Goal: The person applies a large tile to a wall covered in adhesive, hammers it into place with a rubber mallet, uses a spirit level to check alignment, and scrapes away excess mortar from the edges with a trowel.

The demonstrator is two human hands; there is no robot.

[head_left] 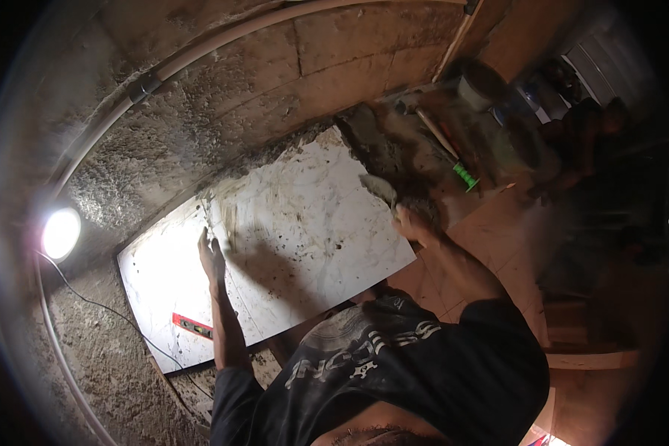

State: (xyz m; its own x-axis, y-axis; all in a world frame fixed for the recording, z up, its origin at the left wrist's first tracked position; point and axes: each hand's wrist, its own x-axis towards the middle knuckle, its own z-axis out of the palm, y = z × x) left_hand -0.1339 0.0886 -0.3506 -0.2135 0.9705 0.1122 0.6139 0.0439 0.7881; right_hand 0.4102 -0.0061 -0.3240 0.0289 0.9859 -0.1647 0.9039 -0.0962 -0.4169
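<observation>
While the right hand (415, 226) is closed around the handle of a grey, mortar-smeared metal trowel (380, 189), its blade lies over the right edge of a white, grey-veined, dirt-streaked tile surface (305, 223). The left hand (212, 260), fingers extended, is near the seam on the tile's left part; whether it presses down or grips anything, I cannot tell. Nearer the person, a short red spirit level (192, 326) lies on the tile beside the left forearm. Dark wet mortar (366, 135) borders the tile's right end, and farther right lies a bright green plastic piece (464, 177). A round, glowing white lamp (61, 234) stands by the rough wall (193, 111) at left.
</observation>
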